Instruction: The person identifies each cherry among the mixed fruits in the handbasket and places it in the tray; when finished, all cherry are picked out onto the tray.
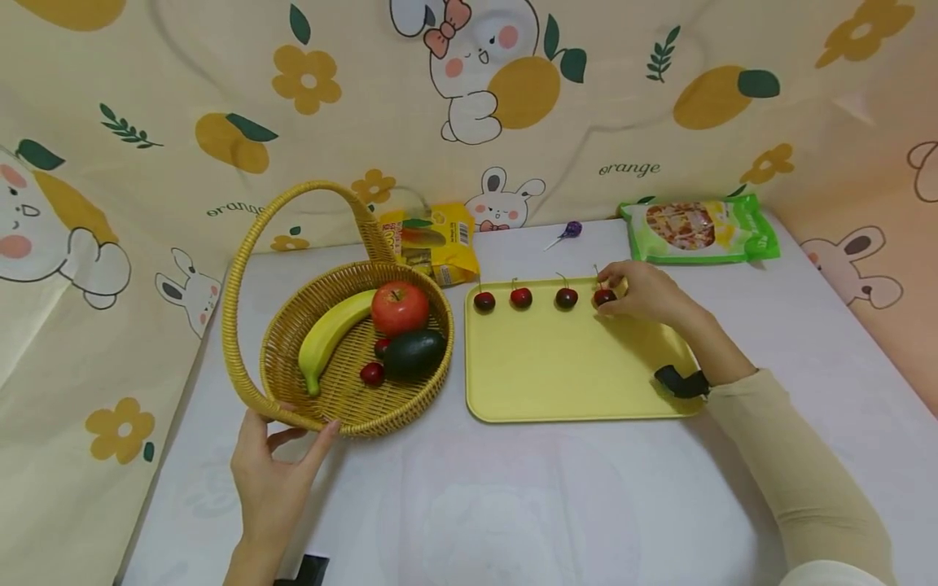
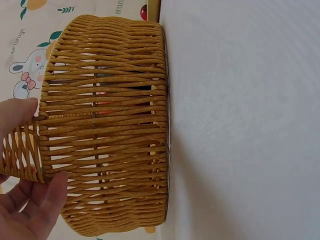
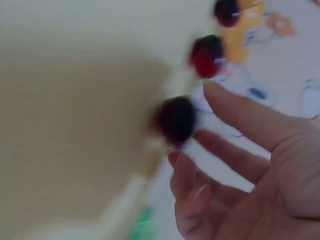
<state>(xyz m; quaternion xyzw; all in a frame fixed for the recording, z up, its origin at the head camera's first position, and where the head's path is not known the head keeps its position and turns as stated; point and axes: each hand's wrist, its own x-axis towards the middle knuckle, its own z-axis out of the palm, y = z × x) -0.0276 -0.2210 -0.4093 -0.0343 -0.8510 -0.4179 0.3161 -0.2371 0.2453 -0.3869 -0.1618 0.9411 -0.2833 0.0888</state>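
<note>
My left hand (image 1: 271,472) grips the yellow wicker basket (image 1: 396,419) at the near base of its handle; in the left wrist view, thumb and fingers lie on either side of that base. Inside the basket are a banana (image 1: 331,334), a red apple (image 1: 399,309), a dark green avocado-like fruit (image 1: 414,356) and cherries (image 1: 372,374). Over the yellow tray's (image 1: 579,382) far right part, my right hand (image 1: 648,295) has its fingers around a cherry (image 1: 604,298). The blurred right wrist view shows those fingers spread, apart from the nearest cherry (image 3: 177,120).
Three more cherries (image 1: 521,298) line the tray's far edge. Behind stand a yellow snack bag (image 1: 443,244), a purple lollipop (image 1: 572,230) and a green food packet (image 1: 699,230). Patterned cloth (image 1: 330,138) hangs at the back of the white table (image 1: 476,505).
</note>
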